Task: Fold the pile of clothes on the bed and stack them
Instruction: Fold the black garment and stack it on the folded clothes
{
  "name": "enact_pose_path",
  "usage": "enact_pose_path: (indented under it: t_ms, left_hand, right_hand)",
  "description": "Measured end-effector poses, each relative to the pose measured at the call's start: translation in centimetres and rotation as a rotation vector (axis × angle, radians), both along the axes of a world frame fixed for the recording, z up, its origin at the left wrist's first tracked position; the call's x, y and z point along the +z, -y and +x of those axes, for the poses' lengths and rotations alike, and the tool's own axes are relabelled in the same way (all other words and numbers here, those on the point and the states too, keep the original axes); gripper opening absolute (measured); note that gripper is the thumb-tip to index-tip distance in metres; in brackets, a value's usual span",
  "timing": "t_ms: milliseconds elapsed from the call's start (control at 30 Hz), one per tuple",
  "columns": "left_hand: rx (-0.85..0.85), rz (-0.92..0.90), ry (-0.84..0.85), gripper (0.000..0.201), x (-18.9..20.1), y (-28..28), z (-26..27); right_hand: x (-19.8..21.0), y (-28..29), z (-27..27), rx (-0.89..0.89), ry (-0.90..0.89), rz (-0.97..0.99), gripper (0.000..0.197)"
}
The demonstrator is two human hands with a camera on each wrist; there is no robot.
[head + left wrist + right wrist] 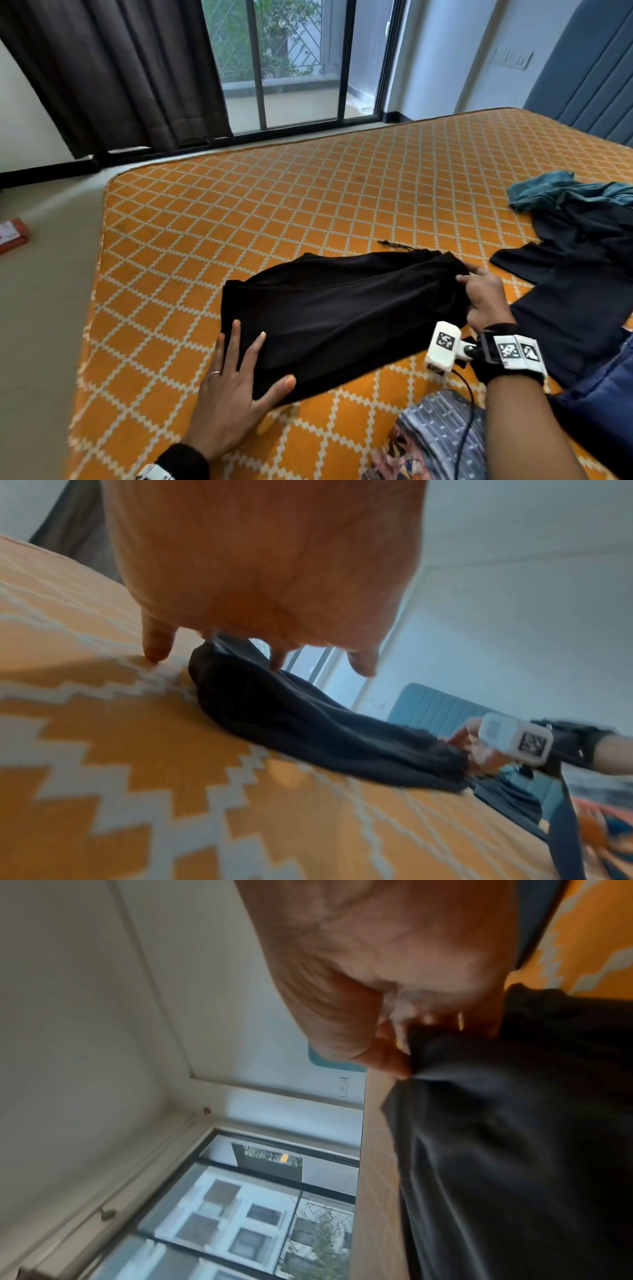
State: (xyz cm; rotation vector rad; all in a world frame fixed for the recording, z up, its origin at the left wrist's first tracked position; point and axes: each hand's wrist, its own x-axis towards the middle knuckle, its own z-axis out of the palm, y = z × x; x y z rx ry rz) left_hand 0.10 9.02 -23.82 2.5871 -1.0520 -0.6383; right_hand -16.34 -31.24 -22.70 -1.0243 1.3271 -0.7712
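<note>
A black garment (342,308) lies partly folded on the orange patterned bed (274,192), with a thin drawstring trailing off its far edge. My left hand (236,380) lies flat with spread fingers on its near left corner; the left wrist view shows those fingertips (276,664) touching the black garment (308,723). My right hand (486,294) grips the garment's right end. In the right wrist view the fingers (390,1056) pinch the dark cloth (514,1150). The pile of unfolded clothes (582,260) sits at the right, dark pieces below a teal one (548,190).
The bed's left edge (99,274) drops to a grey floor with an orange box (12,236) on it. A window with a dark curtain (130,68) stands beyond the bed. A blue headboard (589,68) is at the far right. Patterned cloth (438,438) lies near my right arm.
</note>
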Motion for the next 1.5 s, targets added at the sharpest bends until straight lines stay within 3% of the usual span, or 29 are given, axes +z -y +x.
enact_pose_path:
  t_ms: [33, 100, 167, 200, 267, 367, 467, 533, 567, 633, 800, 900, 967, 1033, 1100, 1233, 1333, 1433, 1500]
  left_hand:
    - [0.050, -0.037, -0.040, 0.089, 0.2, 0.0, 0.1]
    - [0.154, -0.082, -0.083, 0.079, 0.2, -0.2, 0.7]
    - [0.228, -0.066, -0.019, 0.070, -0.3, -0.4, 1.4]
    - [0.263, -0.069, 0.015, 0.067, -0.7, -0.5, 1.8]
    - [0.366, -0.167, -0.008, 0.065, -1.3, -0.6, 2.5]
    - [0.608, -0.315, -0.209, 0.063, -1.5, -0.3, 3.5]
    - [0.737, -0.348, -0.439, 0.052, -1.9, -0.1, 4.5]
    - [0.814, -0.436, -0.694, 0.036, -1.5, -0.1, 4.8]
    - [0.849, -0.481, -0.809, 0.027, -1.0, -0.1, 4.8]
    - [0.903, -0.567, -0.932, 0.020, 0.2, -0.7, 5.1]
    - [0.936, -0.618, -0.751, 0.027, 1.9, -4.2, 6.5]
    - [0.950, -0.566, -0.739, 0.030, 1.9, -6.8, 6.8]
    - [0.940, -0.451, -0.743, 0.039, 1.3, -8.1, 6.4]
    - [0.796, -0.275, -0.578, 0.055, 0.6, -9.0, 5.8]
    - [0.674, -0.158, -0.381, 0.056, 0.4, -9.3, 4.7]
    - [0.576, -0.203, -0.233, 0.045, 0.3, -10.1, 3.0]
    - [0.492, -0.233, -0.275, 0.032, -0.2, -11.5, 2.9]
    - [0.514, -0.332, -0.473, 0.014, -0.1, -12.6, 2.7]
    - [0.504, -0.328, -0.578, 0.014, 0.2, -13.2, 3.0]
  right_hand:
    - [0.1, -0.1, -0.1, -0.020, -0.079, -0.032, 0.037]
    - [0.7, -0.8, -0.7, -0.001, -0.464, -0.169, 0.040]
    - [1.9, -2.2, -0.5, 0.063, -0.762, -0.343, 0.043]
    - [2.8, -3.2, 0.2, 0.110, -0.774, -0.430, 0.042]
    - [4.0, -5.7, 2.7, 0.297, -0.621, -0.553, 0.034]
    - [4.0, -12.0, 7.5, 0.841, -0.432, -0.541, 0.036]
    - [1.4, -19.2, 11.3, 1.411, -0.525, -0.523, 0.061]
    - [-1.0, -22.7, 12.2, 1.606, -0.728, -0.617, 0.071]
    - [-1.9, -23.8, 12.5, 1.643, -0.777, -0.680, 0.072]
    - [-2.4, -25.2, 12.7, 1.691, -0.711, -0.729, 0.068]
    - [-2.2, -26.6, 13.0, 1.681, -0.284, -0.602, 0.054]
    - [-2.1, -27.3, 14.1, 1.494, -0.235, -0.719, 0.049]
    - [-1.6, -27.9, 15.9, 1.402, -0.245, -0.756, 0.046]
    - [-0.9, -28.6, 18.6, 1.425, -0.284, -0.767, 0.049]
    - [-0.1, -29.7, 21.5, 1.539, -0.389, -0.777, 0.059]
    - [0.2, -32.2, 25.5, 1.700, -0.651, -0.780, 0.066]
    - [-0.8, -33.7, 26.6, 1.727, -0.787, -0.868, 0.059]
    - [-2.0, -34.3, 26.9, 1.687, -0.798, -0.862, 0.058]
    - [-2.2, -34.5, 26.8, 1.663, -0.793, -0.863, 0.059]
